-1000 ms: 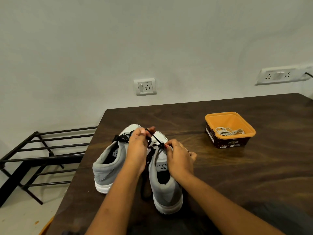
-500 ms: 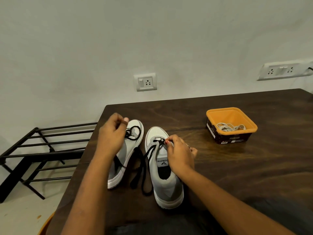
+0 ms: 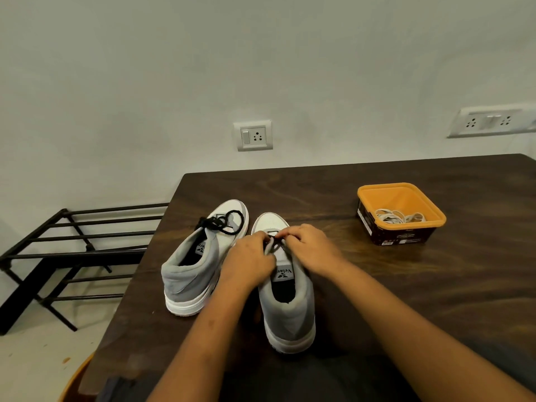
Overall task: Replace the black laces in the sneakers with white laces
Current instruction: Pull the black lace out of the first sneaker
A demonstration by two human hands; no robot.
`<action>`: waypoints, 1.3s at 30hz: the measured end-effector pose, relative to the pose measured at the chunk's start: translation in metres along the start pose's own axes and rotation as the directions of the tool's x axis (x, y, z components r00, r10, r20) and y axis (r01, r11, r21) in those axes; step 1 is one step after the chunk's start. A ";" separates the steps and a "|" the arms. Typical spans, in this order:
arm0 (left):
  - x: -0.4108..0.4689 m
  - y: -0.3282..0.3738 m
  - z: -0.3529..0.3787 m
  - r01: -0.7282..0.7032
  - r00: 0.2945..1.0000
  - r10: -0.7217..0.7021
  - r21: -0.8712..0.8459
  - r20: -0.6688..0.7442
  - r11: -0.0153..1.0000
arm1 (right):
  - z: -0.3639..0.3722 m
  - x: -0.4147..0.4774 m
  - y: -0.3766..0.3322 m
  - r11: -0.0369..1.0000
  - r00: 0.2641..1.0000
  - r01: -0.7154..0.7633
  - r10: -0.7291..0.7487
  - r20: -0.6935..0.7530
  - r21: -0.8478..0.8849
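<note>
The left hand [image 3: 249, 262] has come off the left sneaker [image 3: 191, 271] and now meets the right hand [image 3: 311, 249] at frame centre. Both pinch the black lace [image 3: 274, 245] on the right sneaker [image 3: 287, 309] with curled fingers. At right, the white laces [image 3: 398, 217] lie in the orange tub [image 3: 403, 190].

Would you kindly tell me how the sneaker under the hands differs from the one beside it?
The sneaker under the hands has its black lace pinched by the left hand and right hand; the other sneaker is untouched, its loose lace heaped on the toe. The first points nearly straight away, the other angles rightward. Both are grey with white soles.
</note>
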State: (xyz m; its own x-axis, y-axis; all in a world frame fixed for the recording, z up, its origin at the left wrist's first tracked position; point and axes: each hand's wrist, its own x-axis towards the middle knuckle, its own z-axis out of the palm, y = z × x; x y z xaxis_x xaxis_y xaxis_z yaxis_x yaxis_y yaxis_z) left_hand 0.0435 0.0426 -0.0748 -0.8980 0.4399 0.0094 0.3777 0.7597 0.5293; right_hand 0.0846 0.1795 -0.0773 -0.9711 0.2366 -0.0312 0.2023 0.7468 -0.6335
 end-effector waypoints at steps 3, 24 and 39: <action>-0.004 0.000 0.007 0.064 0.986 -0.078 -0.097 -0.145 0.993 | 0.002 -0.004 -0.010 0.949 0.999 0.046 -0.047 0.005 -0.313; -0.006 0.007 0.008 0.246 0.958 -0.270 -0.211 -0.093 0.946 | -0.006 0.001 0.010 0.318 0.876 -0.333 0.452 0.167 0.888; -0.003 0.001 0.008 0.265 0.948 -0.300 -0.262 -0.106 0.928 | -0.008 0.001 -0.012 0.930 0.993 0.112 -0.122 -0.005 -0.351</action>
State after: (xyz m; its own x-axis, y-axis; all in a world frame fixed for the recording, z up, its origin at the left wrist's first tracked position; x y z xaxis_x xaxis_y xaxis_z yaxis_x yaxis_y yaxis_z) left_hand 0.0485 0.0456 -0.0806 -0.9886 0.1381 -0.0601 0.0537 0.6963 0.7157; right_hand 0.0827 0.1761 -0.0636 -0.9879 0.1469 0.0496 0.1235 0.9390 -0.3209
